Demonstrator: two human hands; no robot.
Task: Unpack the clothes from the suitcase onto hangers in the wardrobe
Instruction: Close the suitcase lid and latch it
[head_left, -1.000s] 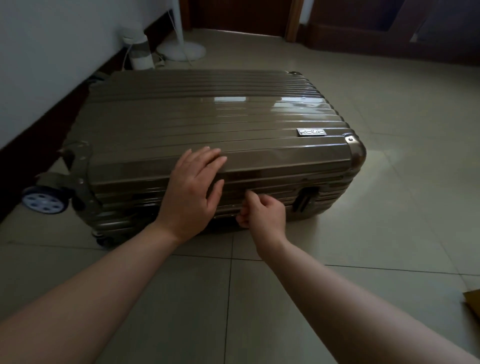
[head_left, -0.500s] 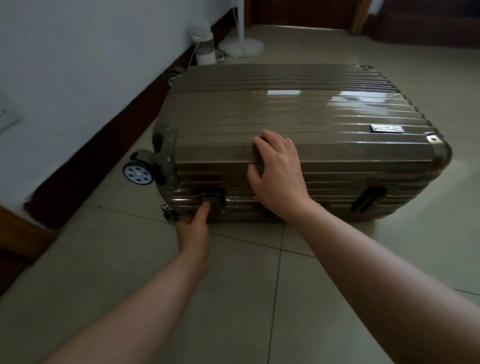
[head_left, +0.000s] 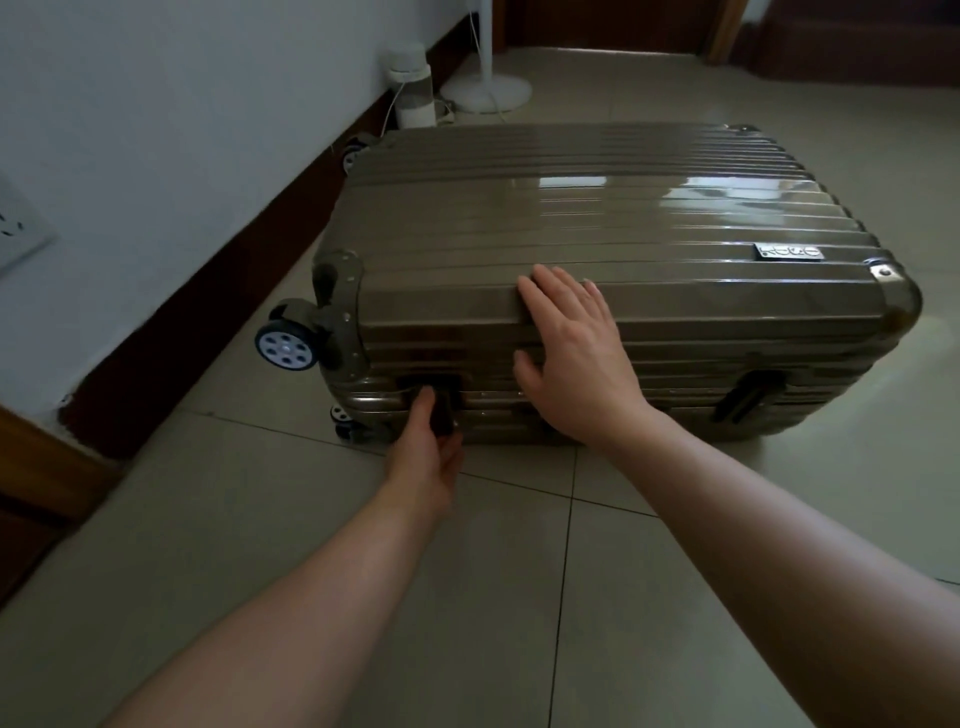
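One ribbed bronze suitcase (head_left: 597, 208), closed; left grip (head_left: 426, 457) pinches latch (head_left: 445, 415), right grip (head_left: 571, 358) flat, released

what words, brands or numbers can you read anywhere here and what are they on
On the suitcase lid, near its right front corner, the brand plate: raised lettering, too blurred to read.
On the latch that the left hand pinches: no marking readable.
On the wall socket, the wheel and the white canister by the wall: no text visible.
Nothing else shows writing.
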